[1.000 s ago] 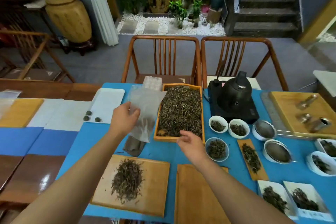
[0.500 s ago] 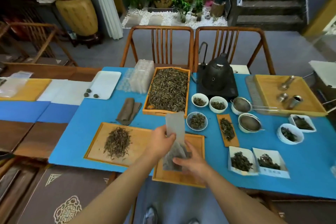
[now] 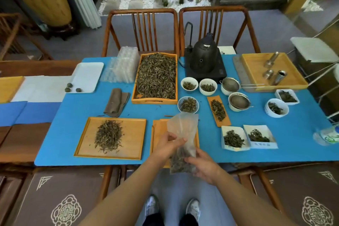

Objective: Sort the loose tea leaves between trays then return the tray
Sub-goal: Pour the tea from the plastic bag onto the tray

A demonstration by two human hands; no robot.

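Both hands held a clear plastic bag (image 3: 183, 141) upright over the near edge of the bench (image 3: 275, 154), above the bare wooden tray (image 3: 157, 134) that sat at that edge. The left hand (image 3: 167, 145) pinched the bag at its middle, thumb and fingers closed together on the film. The right hand (image 3: 203, 166) gripped it lower down, fingers curled round the bottom part where dark tea leaves (image 3: 178, 161) had gathered. The bag's top stood loose and open-looking, though its mouth could not be made out clearly.

Just left of the bare tray, also along the near edge, a second flat tray (image 3: 132, 134) carried a small heap of loose leaves (image 3: 108, 136). Toward the far edge, near the middle of the bench, a deep tray (image 3: 136, 97) lay filled with tea (image 3: 156, 77). A folded brown cloth (image 3: 116, 102) lay to its left, and a black kettle (image 3: 205, 55) stood on its base to the right. Small white bowls (image 3: 189, 84) of leaves sat below the kettle
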